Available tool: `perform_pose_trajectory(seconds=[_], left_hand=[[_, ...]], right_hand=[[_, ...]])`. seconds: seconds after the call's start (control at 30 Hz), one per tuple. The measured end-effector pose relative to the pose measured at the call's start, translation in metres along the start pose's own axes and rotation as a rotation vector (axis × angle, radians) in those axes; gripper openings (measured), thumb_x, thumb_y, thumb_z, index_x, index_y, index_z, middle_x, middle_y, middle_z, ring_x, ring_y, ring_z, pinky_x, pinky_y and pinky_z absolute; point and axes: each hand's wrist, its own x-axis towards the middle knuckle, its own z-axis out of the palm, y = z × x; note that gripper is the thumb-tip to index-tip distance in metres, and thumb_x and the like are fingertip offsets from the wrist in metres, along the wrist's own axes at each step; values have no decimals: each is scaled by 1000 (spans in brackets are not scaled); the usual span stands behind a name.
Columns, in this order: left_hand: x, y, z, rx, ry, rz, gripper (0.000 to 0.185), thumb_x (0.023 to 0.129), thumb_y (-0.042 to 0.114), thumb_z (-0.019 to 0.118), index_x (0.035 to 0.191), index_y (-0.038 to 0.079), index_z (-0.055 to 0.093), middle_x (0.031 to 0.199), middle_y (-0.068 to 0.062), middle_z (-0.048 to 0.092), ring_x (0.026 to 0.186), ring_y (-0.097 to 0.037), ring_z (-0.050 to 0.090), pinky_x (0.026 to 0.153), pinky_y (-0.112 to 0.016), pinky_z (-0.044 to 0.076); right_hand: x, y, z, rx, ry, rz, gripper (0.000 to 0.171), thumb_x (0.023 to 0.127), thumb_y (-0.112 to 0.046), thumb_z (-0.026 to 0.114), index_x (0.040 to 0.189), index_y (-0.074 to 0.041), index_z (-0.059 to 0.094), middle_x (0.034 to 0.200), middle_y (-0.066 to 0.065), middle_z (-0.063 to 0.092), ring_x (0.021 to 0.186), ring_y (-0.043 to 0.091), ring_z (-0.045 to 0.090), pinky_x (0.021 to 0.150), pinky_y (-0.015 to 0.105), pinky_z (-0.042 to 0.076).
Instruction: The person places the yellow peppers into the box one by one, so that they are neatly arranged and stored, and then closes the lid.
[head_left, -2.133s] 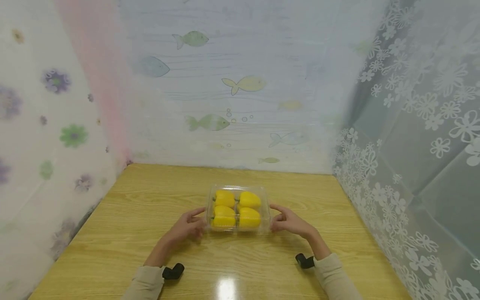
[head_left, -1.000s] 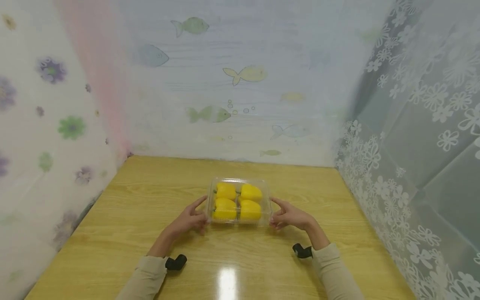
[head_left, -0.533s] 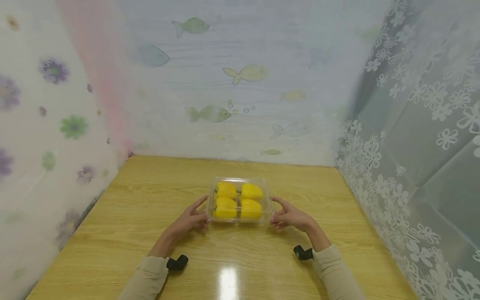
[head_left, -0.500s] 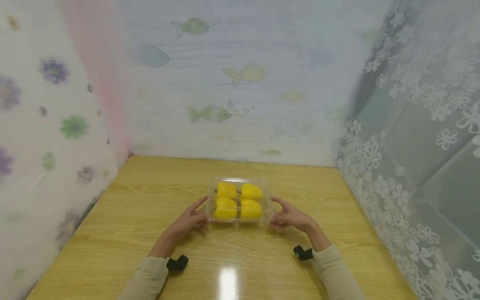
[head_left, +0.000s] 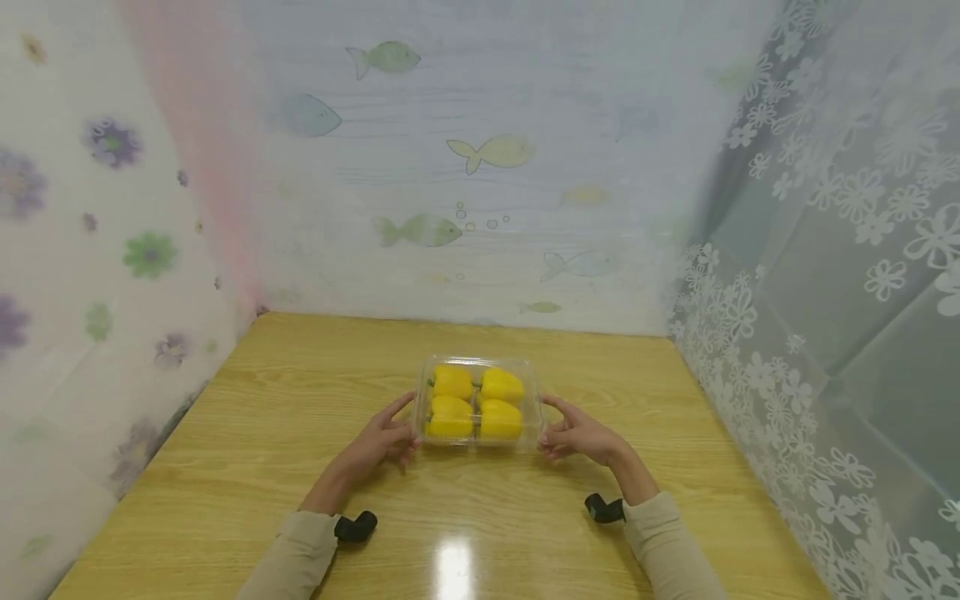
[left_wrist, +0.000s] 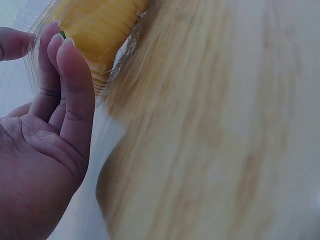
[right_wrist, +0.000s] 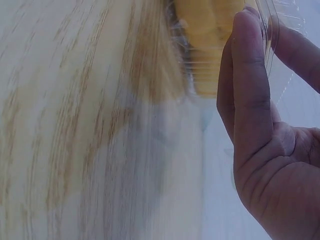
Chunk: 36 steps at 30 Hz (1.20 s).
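Note:
A clear plastic clamshell box with several yellow bell peppers inside stands at the middle of the wooden table in the head view. My left hand holds its left side. The box's thin rim runs between the fingers in the left wrist view, with fingertips against the plastic. At the right side, my right hand grips the box likewise, the rim passing between its fingers in the right wrist view. The lid lies over the peppers. Whether the box touches the table cannot be told.
The wooden table meets a fish-print curtain at the back. Flower-print cloth hangs at left, and a grey sheet with white flowers at right. Black wrist mounts stick out from both sleeves.
The whole head view has shifted slightly from camera tilt. Both hands' fingers have settled closer onto the box's sides since the earliest frame. In the last half second, hands and box look still.

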Motion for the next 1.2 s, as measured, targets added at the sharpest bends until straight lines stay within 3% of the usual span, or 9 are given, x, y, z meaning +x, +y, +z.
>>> perform_pose_trajectory(seconds=[0.7, 1.07, 1.2], left_hand=[[0, -6, 6, -15, 53, 55, 76, 100, -1, 50, 164, 6, 10, 81, -1, 68, 71, -11, 62, 65, -27, 57], [0, -6, 8, -29, 59, 61, 75, 101, -1, 50, 164, 7, 10, 79, 3, 67, 72, -9, 62, 64, -26, 56], [0, -6, 7, -38, 53, 61, 76, 101, -1, 50, 165, 7, 9, 80, 3, 68, 72, -10, 62, 64, -26, 57]], right_hand=[[2, 2, 1, 10, 9, -2, 85, 100, -9, 64, 163, -3, 7, 98, 12, 75, 96, 33, 71, 87, 47, 59], [2, 0, 2, 28, 12, 6, 88, 100, -9, 65, 163, -3, 6, 96, 11, 75, 95, 34, 72, 86, 45, 60], [1, -2, 3, 19, 15, 5, 87, 100, -8, 65, 163, -3, 7, 99, 17, 74, 96, 36, 71, 87, 46, 59]])
